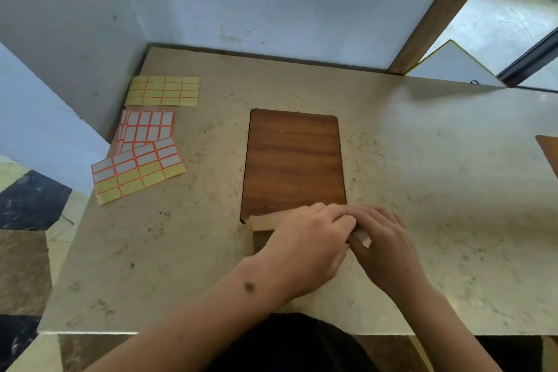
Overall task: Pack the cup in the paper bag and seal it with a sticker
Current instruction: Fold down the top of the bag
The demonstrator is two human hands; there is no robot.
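Fingers (338, 214) of both hands pressed on paper bag (264, 220), bag beneath

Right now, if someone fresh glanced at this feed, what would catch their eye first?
Probably the left hand and right hand pressed together over a folded paper bag at the near edge of the dark wooden board mid-counter. Next, the orange-bordered sticker sheets fanned out at the counter's left, near the wall. No cup is visible.

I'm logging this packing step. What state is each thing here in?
Paper bag: lying flat, mostly hidden under both hands.
Left hand: pressing on the bag.
Right hand: pinching a white sticker.
Sticker sheets: partly used, lying loose, untouched.
Wooden board: flat, bare.
Cup: not visible.
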